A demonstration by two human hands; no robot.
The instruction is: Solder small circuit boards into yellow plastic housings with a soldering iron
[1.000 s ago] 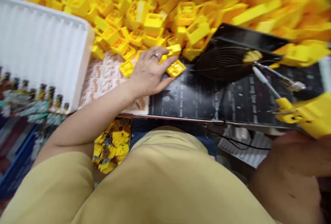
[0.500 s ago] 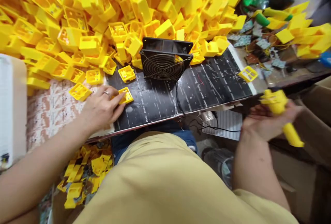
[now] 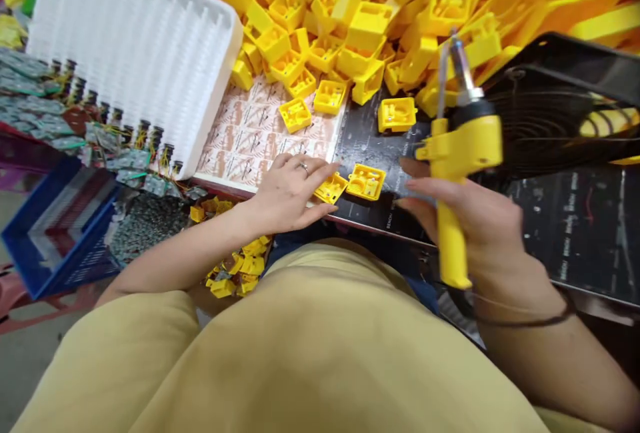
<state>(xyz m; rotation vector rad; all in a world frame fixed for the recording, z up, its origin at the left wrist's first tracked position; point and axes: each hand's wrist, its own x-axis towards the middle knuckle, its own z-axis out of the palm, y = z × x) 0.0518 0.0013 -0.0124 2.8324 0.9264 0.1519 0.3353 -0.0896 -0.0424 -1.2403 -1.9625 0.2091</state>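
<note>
My left hand (image 3: 287, 191) rests near the front edge of the black board (image 3: 575, 219), its fingers closed on a small yellow plastic part (image 3: 331, 188). A square yellow housing (image 3: 367, 181) lies just right of that part. My right hand (image 3: 470, 219) grips the handle of a yellow soldering gun (image 3: 457, 153), whose metal tip points up and away. The gun hangs above the board, right of the housing.
A big heap of yellow housings (image 3: 350, 13) covers the back of the table. A white ribbed foam tray (image 3: 135, 53) stands at the left, with wired circuit boards (image 3: 100, 133) before it. A black fan (image 3: 555, 113) sits at right. A blue crate (image 3: 55, 233) is lower left.
My right hand has brought the soldering gun up from below the table's right edge to above the board. My left hand has stayed on the small yellow part. The view swung left.
</note>
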